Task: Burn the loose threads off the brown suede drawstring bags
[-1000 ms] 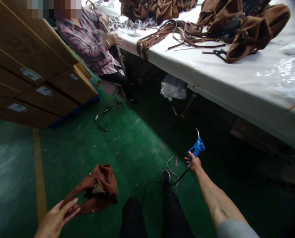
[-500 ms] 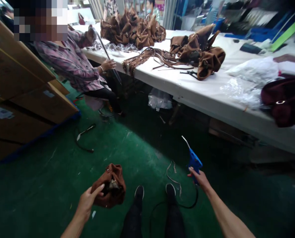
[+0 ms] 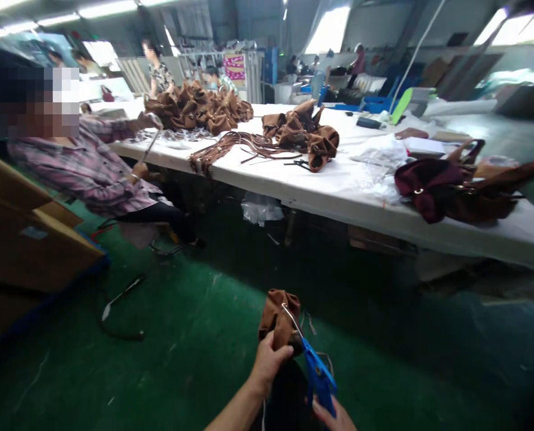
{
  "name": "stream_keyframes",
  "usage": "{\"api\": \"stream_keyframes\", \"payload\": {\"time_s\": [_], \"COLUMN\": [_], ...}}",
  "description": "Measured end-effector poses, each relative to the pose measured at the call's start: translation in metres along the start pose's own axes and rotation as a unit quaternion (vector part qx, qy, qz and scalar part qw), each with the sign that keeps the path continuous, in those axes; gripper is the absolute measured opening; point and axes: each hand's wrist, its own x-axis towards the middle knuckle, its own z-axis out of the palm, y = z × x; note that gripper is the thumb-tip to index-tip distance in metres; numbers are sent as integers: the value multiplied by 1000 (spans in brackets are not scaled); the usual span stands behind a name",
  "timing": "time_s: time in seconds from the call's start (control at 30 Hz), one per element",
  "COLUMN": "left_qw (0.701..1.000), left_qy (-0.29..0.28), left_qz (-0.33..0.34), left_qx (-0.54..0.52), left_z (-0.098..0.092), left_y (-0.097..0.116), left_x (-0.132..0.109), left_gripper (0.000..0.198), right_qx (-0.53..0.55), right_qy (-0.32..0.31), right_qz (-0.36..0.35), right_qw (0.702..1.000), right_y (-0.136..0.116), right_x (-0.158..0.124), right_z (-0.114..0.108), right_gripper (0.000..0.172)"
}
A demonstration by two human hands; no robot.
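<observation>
My left hand (image 3: 269, 359) grips a crumpled brown suede bag (image 3: 278, 317) from below, holding it up over the green floor. My right hand (image 3: 332, 419), mostly cut off by the bottom edge, holds a blue corded gun-shaped tool (image 3: 317, 372). Its thin metal nozzle (image 3: 290, 317) points up and left and lies against the bag's opening. My dark trousers show just beneath the two hands.
A long white table (image 3: 339, 191) runs across the room with piles of brown bags (image 3: 195, 111), loose brown straps (image 3: 231, 146) and a maroon bag (image 3: 424, 182). A seated person in a plaid shirt (image 3: 87, 173) works at its left end. Cardboard boxes (image 3: 29, 245) stand at the left.
Both hands came together in front of me: the bag moved right and up, the blue tool swung left until its nozzle met the bag. The view tilted upward.
</observation>
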Motion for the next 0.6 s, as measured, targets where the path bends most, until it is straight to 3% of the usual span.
{"api": "stream_keyframes", "payload": {"time_s": [0.1, 0.23, 0.4, 0.6], "left_qw": [1000, 999, 989, 936], "left_qy": [6, -42, -108, -185], "left_qz": [8, -17, -57, 16], "left_qx": [-12, -17, 88, 298], "left_z": [18, 42, 82, 128], "left_y": [31, 64, 91, 110], "left_x": [34, 111, 217, 300], "left_gripper": [52, 50, 61, 62], "right_qx": [107, 154, 70, -46], "right_qy": [54, 68, 83, 96], "right_qz": [38, 59, 60, 17], "right_qw": [992, 984, 992, 994], "right_y": [-22, -38, -42, -90], "right_x": [-7, 17, 71, 93], "right_z": [-14, -72, -144, -171], "right_gripper": [64, 53, 43, 37]}}
